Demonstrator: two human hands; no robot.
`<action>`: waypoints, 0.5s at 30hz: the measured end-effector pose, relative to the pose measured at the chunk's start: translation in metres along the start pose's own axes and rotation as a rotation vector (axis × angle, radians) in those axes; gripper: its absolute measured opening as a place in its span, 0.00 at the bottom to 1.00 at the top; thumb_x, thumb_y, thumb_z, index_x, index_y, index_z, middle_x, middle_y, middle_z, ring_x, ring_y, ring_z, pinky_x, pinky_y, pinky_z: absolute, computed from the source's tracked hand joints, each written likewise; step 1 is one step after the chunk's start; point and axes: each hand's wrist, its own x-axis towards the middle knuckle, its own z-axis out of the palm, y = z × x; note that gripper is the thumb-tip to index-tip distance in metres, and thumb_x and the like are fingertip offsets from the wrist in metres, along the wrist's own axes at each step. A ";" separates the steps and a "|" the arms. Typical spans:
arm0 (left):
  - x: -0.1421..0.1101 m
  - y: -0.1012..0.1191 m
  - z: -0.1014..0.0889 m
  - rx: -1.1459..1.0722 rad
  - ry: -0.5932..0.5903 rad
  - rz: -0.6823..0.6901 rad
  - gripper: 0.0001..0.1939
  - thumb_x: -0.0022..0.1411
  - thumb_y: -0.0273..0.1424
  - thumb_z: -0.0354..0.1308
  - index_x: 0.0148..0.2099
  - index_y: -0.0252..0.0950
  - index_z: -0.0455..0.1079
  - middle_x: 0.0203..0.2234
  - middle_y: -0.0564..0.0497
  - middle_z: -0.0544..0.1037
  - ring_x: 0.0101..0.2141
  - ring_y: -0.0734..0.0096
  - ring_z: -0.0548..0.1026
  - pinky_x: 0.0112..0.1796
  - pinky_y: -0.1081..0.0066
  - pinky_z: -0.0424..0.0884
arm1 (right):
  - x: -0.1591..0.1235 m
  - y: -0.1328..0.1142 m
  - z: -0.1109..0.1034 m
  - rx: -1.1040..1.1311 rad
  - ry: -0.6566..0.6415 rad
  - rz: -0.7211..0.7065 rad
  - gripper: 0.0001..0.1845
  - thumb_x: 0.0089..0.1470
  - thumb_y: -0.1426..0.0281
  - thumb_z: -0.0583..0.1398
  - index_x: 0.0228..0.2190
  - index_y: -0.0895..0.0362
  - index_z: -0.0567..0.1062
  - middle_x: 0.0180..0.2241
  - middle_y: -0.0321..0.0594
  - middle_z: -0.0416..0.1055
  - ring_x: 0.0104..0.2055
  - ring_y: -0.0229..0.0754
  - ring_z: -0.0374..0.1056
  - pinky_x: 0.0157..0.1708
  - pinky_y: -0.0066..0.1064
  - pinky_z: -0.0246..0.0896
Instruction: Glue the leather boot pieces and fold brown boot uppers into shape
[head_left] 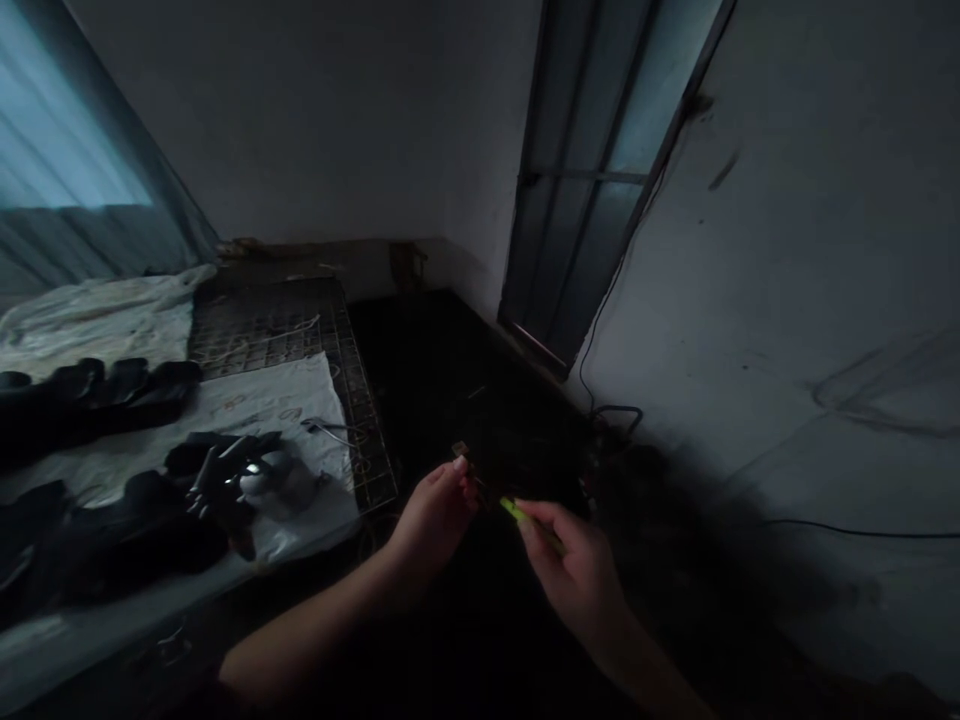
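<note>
Near the bottom middle of the dim head view, my left hand (439, 515) pinches a small, flat, brownish piece (460, 450) between thumb and fingertips. What kind of piece it is cannot be made out in the dark. My right hand (574, 560), a little lower and to the right, is closed around a slim yellow-green tool (513, 508). Its front end points up and left toward the left hand. A dark, thin shape lies between the two hands, too dim to tell whether they are joined by it.
On the left, a wire mesh frame (360, 400) carries a white cloth (277, 385) with dark bundles (157, 390) and a shiny, rounded metal item (274, 480). A metal door (577, 200) stands ahead. A black cable (862, 533) runs along the right wall.
</note>
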 end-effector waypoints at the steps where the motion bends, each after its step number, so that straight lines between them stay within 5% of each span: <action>1: 0.000 0.001 -0.002 0.010 -0.007 0.004 0.13 0.45 0.32 0.67 0.25 0.29 0.67 0.16 0.55 0.66 0.18 0.82 0.64 0.21 0.80 0.63 | 0.000 0.001 0.004 0.034 -0.009 0.035 0.09 0.54 0.70 0.53 0.35 0.57 0.72 0.30 0.42 0.76 0.32 0.41 0.73 0.29 0.28 0.71; 9: -0.003 0.013 -0.004 0.063 0.021 0.132 0.15 0.40 0.31 0.69 0.23 0.30 0.66 0.17 0.54 0.68 0.20 0.81 0.65 0.22 0.80 0.63 | 0.006 0.005 0.018 -0.010 0.016 0.015 0.06 0.52 0.68 0.57 0.29 0.57 0.72 0.26 0.38 0.69 0.28 0.38 0.68 0.28 0.27 0.66; 12: -0.005 0.016 -0.004 0.070 0.011 0.139 0.14 0.39 0.31 0.70 0.25 0.29 0.68 0.18 0.52 0.70 0.20 0.80 0.66 0.23 0.80 0.64 | 0.007 0.007 0.019 0.037 -0.064 0.102 0.15 0.58 0.66 0.51 0.26 0.57 0.73 0.22 0.37 0.68 0.25 0.36 0.66 0.24 0.25 0.63; 15: -0.006 0.017 -0.004 0.062 0.008 0.153 0.14 0.39 0.30 0.69 0.28 0.29 0.71 0.19 0.52 0.71 0.21 0.80 0.67 0.24 0.79 0.65 | 0.005 0.009 0.022 0.145 -0.115 0.191 0.14 0.58 0.64 0.51 0.32 0.57 0.73 0.25 0.38 0.72 0.28 0.38 0.69 0.27 0.25 0.65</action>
